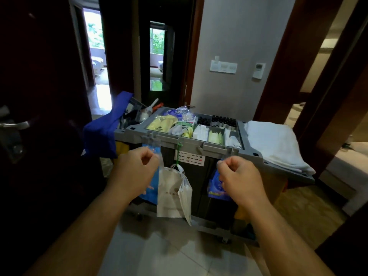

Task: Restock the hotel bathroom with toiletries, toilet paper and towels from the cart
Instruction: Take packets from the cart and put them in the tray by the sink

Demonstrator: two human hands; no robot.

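A grey housekeeping cart [185, 139] stands right in front of me. Its top tray holds yellow packets [162, 123], white sachets [201, 132] and rows of small dark bottles [223, 120]. Folded white towels [274, 144] are stacked on the cart's right end. My left hand [135, 170] is curled into a loose fist just below the cart's front rim, beside a hanging scrap of clear plastic. My right hand [241, 178] is also curled shut, level with it and further right. Neither hand visibly holds anything. I see no toilet paper.
A white plastic bag [173, 192] and a blue printed bag [216, 188] hang from the cart's front. A blue laundry sack [105, 132] hangs at its left end. A dark door with a metal handle [14, 124] is at my left, and doorways open ahead and right.
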